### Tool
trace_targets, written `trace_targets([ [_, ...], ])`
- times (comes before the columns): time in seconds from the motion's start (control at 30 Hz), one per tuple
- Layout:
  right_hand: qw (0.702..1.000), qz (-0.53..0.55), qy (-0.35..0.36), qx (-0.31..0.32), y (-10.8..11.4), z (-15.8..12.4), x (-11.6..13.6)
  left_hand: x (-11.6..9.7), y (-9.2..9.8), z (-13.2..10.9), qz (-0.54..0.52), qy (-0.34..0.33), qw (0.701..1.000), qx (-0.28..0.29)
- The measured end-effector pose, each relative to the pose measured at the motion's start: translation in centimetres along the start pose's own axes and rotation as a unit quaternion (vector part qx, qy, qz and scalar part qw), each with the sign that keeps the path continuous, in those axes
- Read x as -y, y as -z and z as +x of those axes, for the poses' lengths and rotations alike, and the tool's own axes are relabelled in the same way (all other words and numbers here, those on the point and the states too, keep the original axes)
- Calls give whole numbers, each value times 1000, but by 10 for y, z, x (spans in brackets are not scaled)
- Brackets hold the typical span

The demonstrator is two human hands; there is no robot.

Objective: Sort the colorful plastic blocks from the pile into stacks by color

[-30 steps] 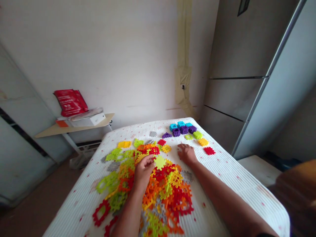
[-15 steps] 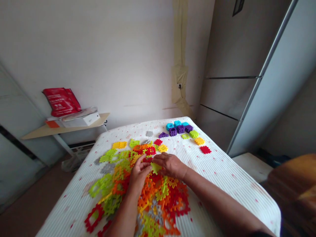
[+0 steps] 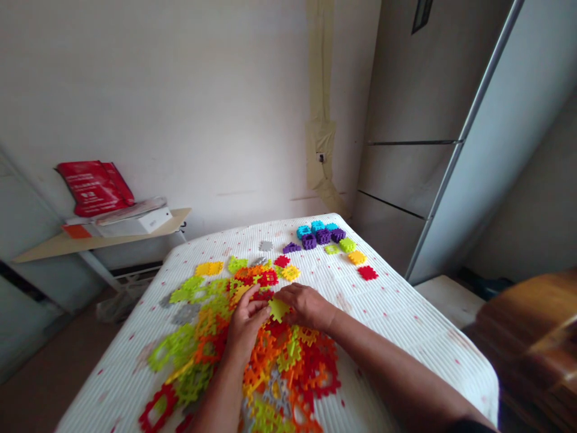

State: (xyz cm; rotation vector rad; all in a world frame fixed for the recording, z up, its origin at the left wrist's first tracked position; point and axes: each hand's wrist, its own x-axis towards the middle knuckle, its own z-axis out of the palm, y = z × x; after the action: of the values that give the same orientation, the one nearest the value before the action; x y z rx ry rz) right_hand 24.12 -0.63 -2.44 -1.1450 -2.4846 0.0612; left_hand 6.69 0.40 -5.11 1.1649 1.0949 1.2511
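Between my two hands is a lime-green notched plastic tile, held just above a heap of interlocking tiles. My left hand has its thumb and fingers closed at the tile's left edge. My right hand reaches in from the right, its curled fingers on the tile's right side and partly hiding it. Beneath and around both hands spread red, orange, yellow, green and grey pieces, among them an orange tile and a red frame piece at the near left.
Purple blocks and blue blocks are grouped at the table's far end. A red tile and a yellow tile lie along the right side. The white cloth covers the table. A fridge stands at the right.
The whole view has shifted, so the table and its contents appear farther left. Both hands stay at the lime-green tile, with little visible change in their grip.
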Motion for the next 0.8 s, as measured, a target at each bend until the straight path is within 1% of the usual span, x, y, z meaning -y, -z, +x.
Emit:
trace_targets([
  [0.17,1000,-2,3,-14,-2,0,-1,0,1,-1,2,-2,1000,-5],
  [0.23,999,-3,-9,-34,4,-2,-10,1,2,-1,9,-6,1000,-10],
  [0.27,998,-6,-28,-52,9,-5,-18,2,3,-1,16,-10,1000,-9],
  [0.3,996,-10,-58,-74,16,-8,-29,3,3,0,23,-13,1000,-7],
  [0.37,981,-25,-147,-123,34,-18,-57,5,5,2,35,-20,999,9],
  [0.43,951,-48,-262,-158,52,-31,-92,8,8,5,44,-20,998,35],
  [0.47,931,-62,-324,-159,61,-37,-109,10,9,6,47,-18,998,46],
  [0.5,912,-74,-377,-146,69,-43,-127,11,10,7,50,-17,997,53],
  [0.57,882,-98,-447,-108,81,-52,-158,13,11,9,54,-22,997,48],
  [0.67,863,-124,-485,-71,89,-56,-190,14,11,10,60,-33,997,33],
  [0.8,860,-128,-492,-47,87,-51,-211,12,12,10,76,-17,996,51],
])
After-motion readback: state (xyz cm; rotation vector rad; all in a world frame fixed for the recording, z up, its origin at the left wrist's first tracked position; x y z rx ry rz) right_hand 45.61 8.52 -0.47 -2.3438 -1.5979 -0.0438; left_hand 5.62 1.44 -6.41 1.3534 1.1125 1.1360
